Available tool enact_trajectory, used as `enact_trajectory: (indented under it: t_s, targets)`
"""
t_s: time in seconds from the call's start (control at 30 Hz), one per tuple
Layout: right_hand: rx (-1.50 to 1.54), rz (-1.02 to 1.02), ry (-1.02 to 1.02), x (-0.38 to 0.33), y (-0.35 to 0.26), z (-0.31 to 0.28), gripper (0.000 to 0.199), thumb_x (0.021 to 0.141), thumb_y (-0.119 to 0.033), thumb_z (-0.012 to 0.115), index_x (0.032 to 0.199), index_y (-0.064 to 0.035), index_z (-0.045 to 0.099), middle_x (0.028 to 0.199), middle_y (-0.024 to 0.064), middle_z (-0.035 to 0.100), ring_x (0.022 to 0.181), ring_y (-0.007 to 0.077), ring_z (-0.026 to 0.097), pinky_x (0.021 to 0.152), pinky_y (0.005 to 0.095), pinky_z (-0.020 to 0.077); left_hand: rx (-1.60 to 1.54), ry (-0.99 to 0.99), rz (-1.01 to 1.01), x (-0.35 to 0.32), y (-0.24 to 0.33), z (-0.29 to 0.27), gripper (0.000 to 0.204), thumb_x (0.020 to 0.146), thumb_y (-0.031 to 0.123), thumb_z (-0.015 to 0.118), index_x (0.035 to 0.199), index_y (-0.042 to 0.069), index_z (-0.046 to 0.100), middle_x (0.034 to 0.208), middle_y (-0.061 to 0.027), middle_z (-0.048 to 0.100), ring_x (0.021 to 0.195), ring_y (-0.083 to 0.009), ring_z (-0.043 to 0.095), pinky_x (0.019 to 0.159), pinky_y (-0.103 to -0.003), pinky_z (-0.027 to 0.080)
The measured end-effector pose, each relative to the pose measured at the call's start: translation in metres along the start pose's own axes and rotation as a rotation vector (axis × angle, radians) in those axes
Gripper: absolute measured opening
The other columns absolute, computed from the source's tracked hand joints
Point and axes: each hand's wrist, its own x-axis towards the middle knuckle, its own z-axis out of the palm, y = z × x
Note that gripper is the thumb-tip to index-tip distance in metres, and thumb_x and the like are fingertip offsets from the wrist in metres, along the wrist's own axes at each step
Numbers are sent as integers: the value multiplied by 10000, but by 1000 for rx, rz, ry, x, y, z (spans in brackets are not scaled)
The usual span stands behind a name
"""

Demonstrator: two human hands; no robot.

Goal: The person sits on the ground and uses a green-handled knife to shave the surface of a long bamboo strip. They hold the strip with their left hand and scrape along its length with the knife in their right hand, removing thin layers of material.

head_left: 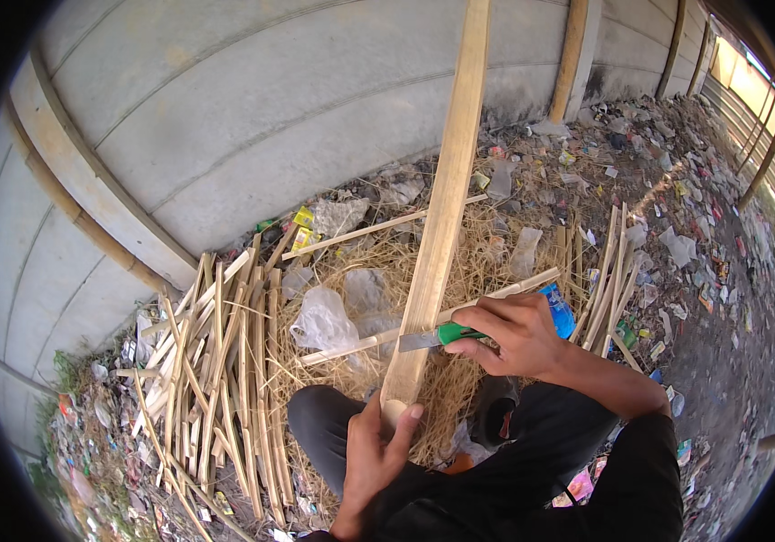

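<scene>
A long, pale split bamboo strip (446, 208) rises from between my knees toward the top of the view. My left hand (376, 454) is closed around its near end, the thumb along the right edge. In my right hand (518, 339) is a utility knife with a green handle (461, 333), gripped with the fingers wrapped round it. The knife's flat metal blade lies across the strip's face, a little above my left hand. Behind the knife, a thinner bamboo strip (518, 285) lies slantwise on the shavings.
A loose pile of split bamboo sticks (225, 388) lies to the left, and a smaller bundle (606, 280) to the right. Thin shavings (469, 271) and a clear plastic bag (324, 321) cover the ground ahead. A grey panel wall (297, 117) stands behind, with litter along it.
</scene>
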Motion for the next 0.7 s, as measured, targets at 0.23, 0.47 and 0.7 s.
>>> enact_trajectory:
  t_s: [0.23, 0.47, 0.7]
  targets:
    - [-24, -52, 2, -2, -1, 4, 298, 939, -440, 816, 1033, -170, 735, 799, -1, 698, 561, 195, 680, 511, 325, 526, 19, 8, 20, -6, -7, -5, 327, 1029, 216, 766, 1184, -61, 688, 743, -116, 725, 610, -126, 659, 575, -312, 491]
    - [-67, 41, 86, 3, 6, 3, 287, 997, -412, 779, 1070, -135, 756, 778, 32, 708, 532, 205, 662, 514, 336, 509, -17, -36, 5, -13, -14, -10, 370, 1021, 227, 773, 1241, -59, 691, 768, -138, 738, 635, -155, 685, 608, -327, 510]
    - [-68, 455, 464, 10, 89, -47, 329, 1114, -339, 644, 1071, -21, 713, 691, 78, 597, 556, 144, 457, 516, 331, 361, 43, -183, 9, -49, -32, -29, 396, 1018, 233, 778, 1289, -44, 700, 755, -105, 717, 641, -128, 642, 631, -332, 509]
